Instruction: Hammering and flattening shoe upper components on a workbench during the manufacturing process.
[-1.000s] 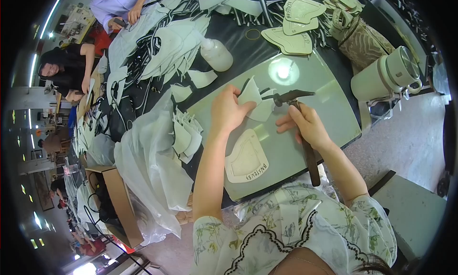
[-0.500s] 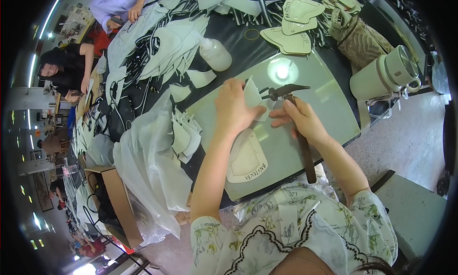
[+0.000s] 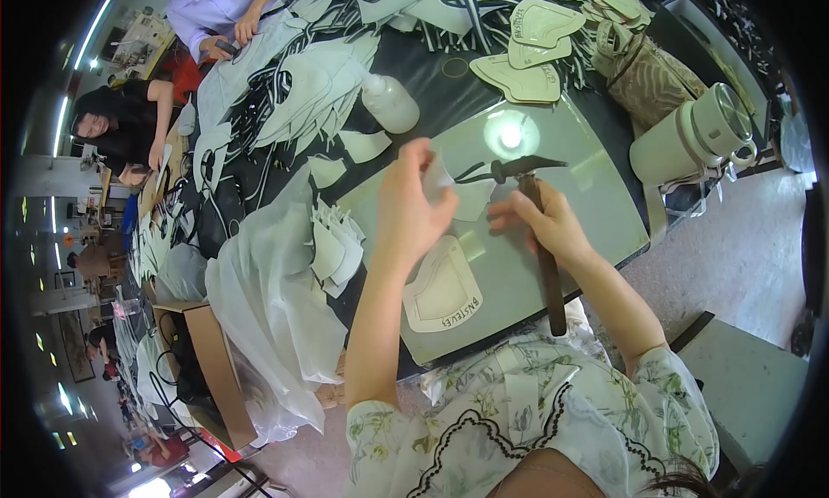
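My right hand (image 3: pixel 553 220) is wrapped round the wooden handle of a hammer (image 3: pixel 550 295), whose dark metal head lies level above the glass-like work board. My left hand (image 3: pixel 406 200), somewhat blurred, pinches a thin white cut piece (image 3: pixel 437 173) between thumb and fingers. Another white piece (image 3: pixel 474 201) lies flat on the board between the hands. A dark, narrow, looped thing (image 3: pixel 471 175) shows beside the hammer head; its kind is unclear. Below my left hand a cream pattern template (image 3: pixel 442 289) rests on the board (image 3: pixel 509 312).
A white squeeze bottle (image 3: pixel 390 103), stacked templates (image 3: pixel 518 77) and heaped white pieces (image 3: pixel 302 92) stand beyond the board. At right is a pale flask (image 3: pixel 686 140). Plastic sheeting (image 3: pixel 272 282) and a cardboard box (image 3: pixel 207 368) are at left. Co-workers sit at the far left.
My left hand has drawn left and turned, carrying the white piece away from the hammer. A white piece now shows flat on the board. The hammer has barely shifted.
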A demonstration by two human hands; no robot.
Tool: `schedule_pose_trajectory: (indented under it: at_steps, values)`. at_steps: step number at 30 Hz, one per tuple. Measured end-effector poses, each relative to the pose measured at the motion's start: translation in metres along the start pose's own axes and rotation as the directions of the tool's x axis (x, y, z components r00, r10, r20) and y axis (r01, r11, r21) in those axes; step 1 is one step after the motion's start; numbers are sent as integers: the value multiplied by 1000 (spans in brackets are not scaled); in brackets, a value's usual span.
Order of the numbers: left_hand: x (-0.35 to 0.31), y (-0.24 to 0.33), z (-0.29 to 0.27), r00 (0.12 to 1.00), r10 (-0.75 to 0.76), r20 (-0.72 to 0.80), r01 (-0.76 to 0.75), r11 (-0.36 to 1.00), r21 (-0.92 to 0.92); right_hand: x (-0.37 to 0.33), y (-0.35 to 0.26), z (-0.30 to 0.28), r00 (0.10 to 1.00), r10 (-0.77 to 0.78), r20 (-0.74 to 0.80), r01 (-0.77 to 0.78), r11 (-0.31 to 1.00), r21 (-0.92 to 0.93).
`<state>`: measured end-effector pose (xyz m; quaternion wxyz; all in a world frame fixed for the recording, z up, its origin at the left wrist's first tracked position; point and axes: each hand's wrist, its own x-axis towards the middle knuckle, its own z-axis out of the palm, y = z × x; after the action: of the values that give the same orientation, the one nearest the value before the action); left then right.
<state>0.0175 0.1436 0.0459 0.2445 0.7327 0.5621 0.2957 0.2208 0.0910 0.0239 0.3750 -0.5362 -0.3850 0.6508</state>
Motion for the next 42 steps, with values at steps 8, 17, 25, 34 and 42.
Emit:
schedule_pose_trajectory:
  at_steps: [8, 17, 25, 34, 42]
  values:
    - [-64, 13, -21, 999, -42, 32, 48, 979, -199, -2, -24, 29, 987, -112, 117, 105, 993, 61]
    - [-116, -48, -55, 906, -333, 260, 420, 781, -463, -35, -8, 35, 936, 94, 339, -32, 983, -183]
    - [-134, -28, -25, 892, -342, 296, 436, 823, -364, -52, 19, 24, 914, 22, 405, 47, 986, -160]
    - [-135, -25, -25, 869, -352, 348, 461, 831, -311, -44, 18, 17, 929, 13, 369, 65, 978, -197]
    - [-137, -29, -20, 892, -338, 301, 402, 897, -186, -44, 16, 18, 938, -5, 347, 75, 979, -188]
